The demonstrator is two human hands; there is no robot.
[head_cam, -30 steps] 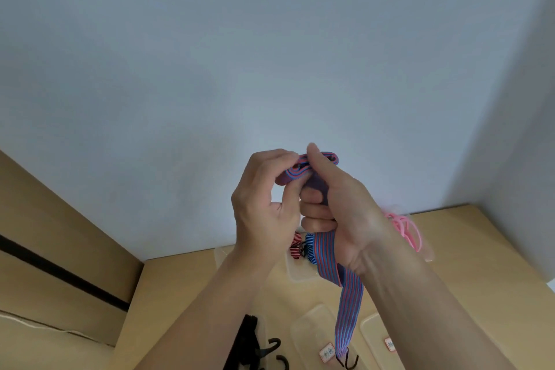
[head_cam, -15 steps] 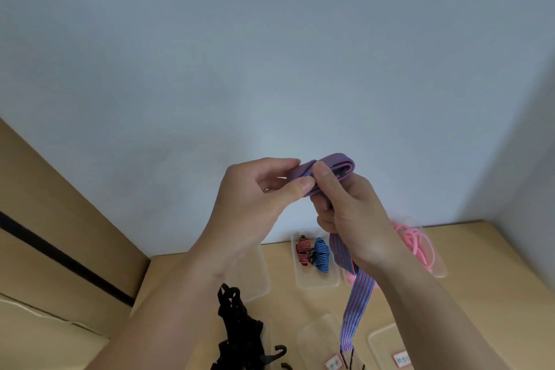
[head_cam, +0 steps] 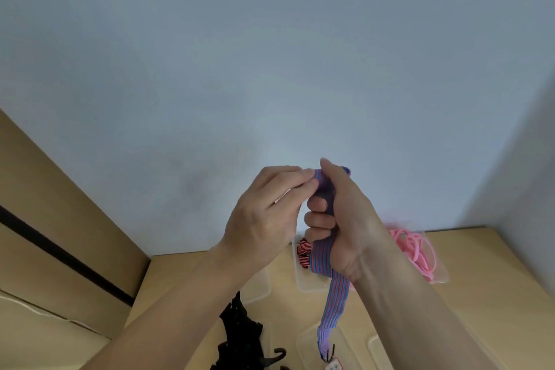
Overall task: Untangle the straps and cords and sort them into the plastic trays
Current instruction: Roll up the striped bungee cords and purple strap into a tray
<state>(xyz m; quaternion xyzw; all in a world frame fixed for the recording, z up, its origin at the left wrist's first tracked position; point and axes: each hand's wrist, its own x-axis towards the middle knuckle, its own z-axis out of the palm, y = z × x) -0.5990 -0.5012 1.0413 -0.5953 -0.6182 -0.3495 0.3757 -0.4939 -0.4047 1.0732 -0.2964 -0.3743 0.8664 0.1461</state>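
At the centre of the frame we hold the blue-and-red striped strap (head_cam: 334, 306) in both hands. Our right hand (head_cam: 348, 231) has its grip closed round the folded part, thumb up. Our left hand (head_cam: 264, 219) pinches the fold's top edge. Below the right grip the strap's tail hangs toward a clear tray (head_cam: 306, 342) at the lower edge. On the table (head_cam: 486, 294), pink cords (head_cam: 416, 249) lie in 1 tray at the right, black straps (head_cam: 240, 336) at lower centre.
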